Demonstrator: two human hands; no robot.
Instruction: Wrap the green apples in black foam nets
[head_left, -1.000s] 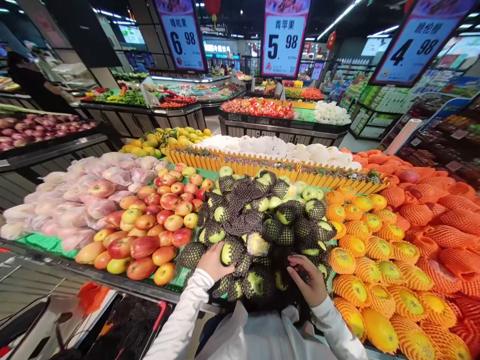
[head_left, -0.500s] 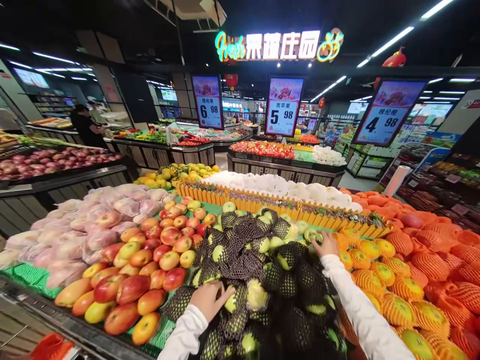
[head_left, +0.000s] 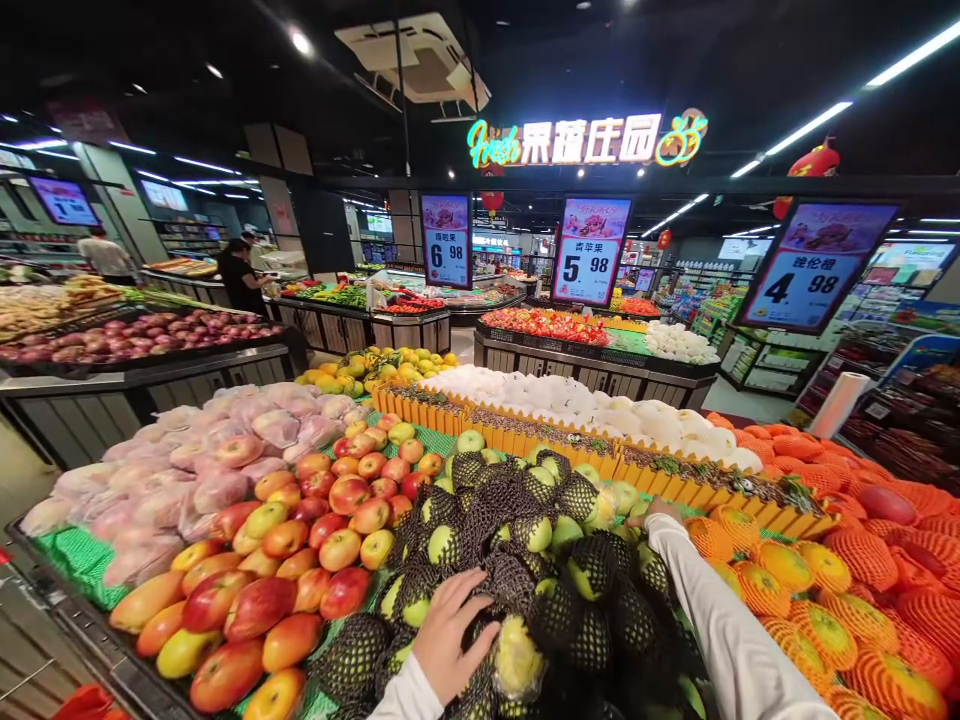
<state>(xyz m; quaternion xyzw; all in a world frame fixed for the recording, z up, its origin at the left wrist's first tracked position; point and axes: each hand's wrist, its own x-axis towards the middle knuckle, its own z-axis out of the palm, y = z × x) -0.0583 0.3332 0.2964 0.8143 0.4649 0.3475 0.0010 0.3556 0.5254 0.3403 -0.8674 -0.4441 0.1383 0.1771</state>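
Green apples (head_left: 442, 543), many in black foam nets, lie heaped before me. My left hand (head_left: 454, 632) rests low over the front of this heap, fingers stretched and apart, with nothing held. Just right of its fingertips sits a yellowish fruit in clear wrap (head_left: 517, 655). Loose black netting (head_left: 484, 515) is bunched beyond that hand. My right hand (head_left: 651, 512) reaches to the far right edge of the heap, beside bare green apples (head_left: 624, 497). Its fingers are mostly hidden, so I cannot see whether it grips one.
Red-yellow apples (head_left: 262, 608) and bagged fruit (head_left: 154, 480) lie to the left. Oranges in foam nets (head_left: 806, 625) fill the right side. Beyond a low yellow fence (head_left: 540, 434) are white-wrapped fruits (head_left: 555, 400). Price screens (head_left: 589, 250) hang above. A person in black (head_left: 241, 278) stands far left.
The view has tilted up and turned slightly left. My left hand has shifted right across the netted apples, its fingers straighter. My right hand's fingers, seen at a green apple before, are now largely hidden.
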